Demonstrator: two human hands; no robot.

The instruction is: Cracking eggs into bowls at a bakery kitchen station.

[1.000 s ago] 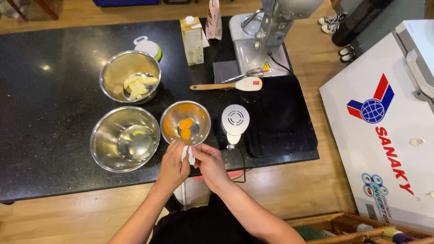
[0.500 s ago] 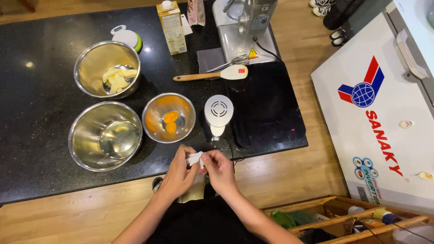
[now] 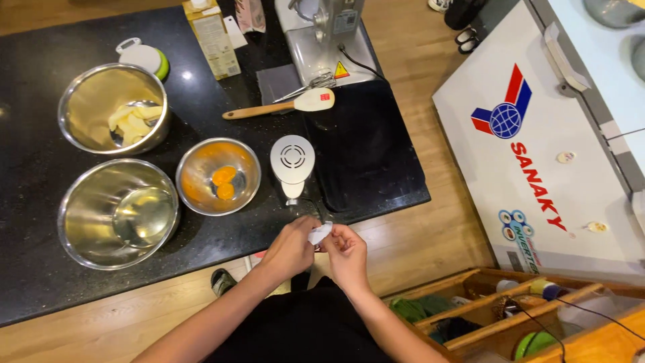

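Two hands meet at the near edge of the black counter point(image 3: 54, 282), and both pinch one small white eggshell point(image 3: 319, 233) between them. The left hand point(image 3: 290, 247) curls its fingers around the shell's left side. The right hand point(image 3: 347, 252) nips its right side with thumb and fingertips. Neither hand is spread flat. The shell sits right in the middle, so both hands are just as near to it. Its long side tilts up toward the right. It hangs past the counter's edge, over the wooden floor point(image 3: 416, 249), not over any bowl.

The small steel bowl point(image 3: 218, 176) with two orange yolks point(image 3: 224, 181) lies up and to the left of the hands, nearer the left hand. A white hand mixer point(image 3: 292, 165) stands just beside that bowl, straight above the hands. A big steel bowl point(image 3: 117, 213) with clear liquid is farther left. Another steel bowl point(image 3: 113, 107) with pale yellow pieces is behind it. A wooden-handled spatula point(image 3: 279, 106) lies near a grey stand mixer point(image 3: 326, 33). A carton point(image 3: 213, 33) stands at the back. A white chest freezer point(image 3: 537, 141) is on the right.

Half a second ago the hands held the shell in much the same way at the counter's edge. A second ago they were higher, touching the rim of the yolk bowl. Now they are pulled back toward the body.
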